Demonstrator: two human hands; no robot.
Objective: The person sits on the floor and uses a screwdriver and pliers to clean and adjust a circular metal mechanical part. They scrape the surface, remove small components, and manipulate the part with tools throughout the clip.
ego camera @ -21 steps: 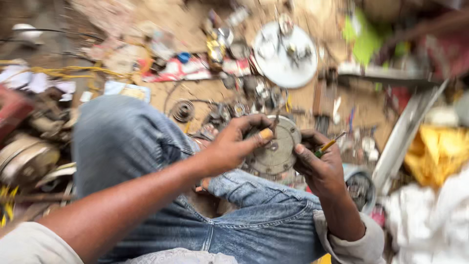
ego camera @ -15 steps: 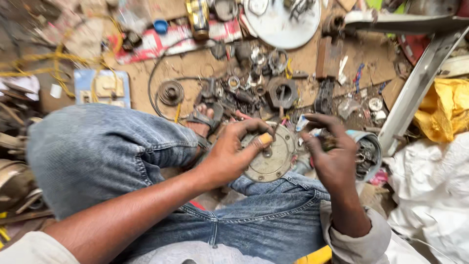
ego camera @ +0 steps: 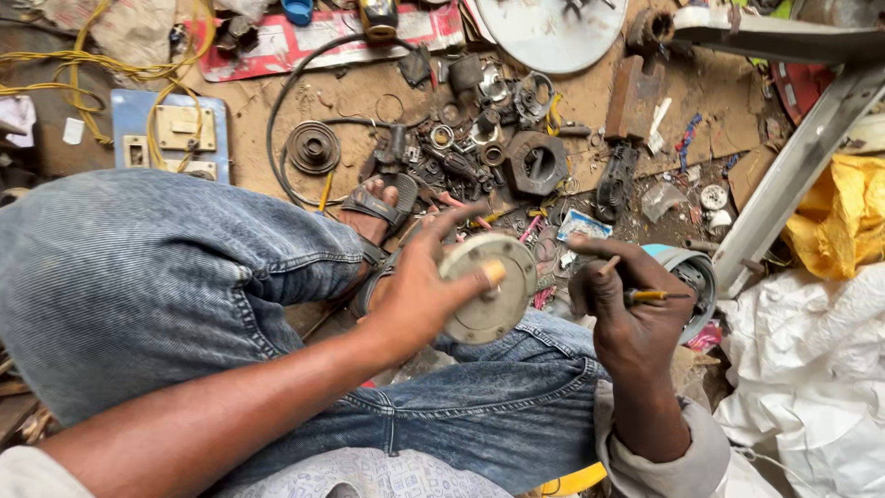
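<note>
Presently: round metal cover (ego camera: 487,288) is gripped by left hand (ego camera: 417,293) | thin screwdriver (ego camera: 656,296) is clasped in right hand (ego camera: 629,309) | both over denim lap.

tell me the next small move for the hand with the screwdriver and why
Probably bring the right hand leftward so the thin yellow-handled screwdriver meets the round grey metal disc. The left hand holds the disc steady over the knee, face up, while the tool sits apart from it, pointing away.

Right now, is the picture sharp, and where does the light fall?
Head view: sharp on the left hand, round metal disc and right hand; even daylight, soft shadows; white plastic sheet bright at right, no glare; edges bend slightly.
</note>
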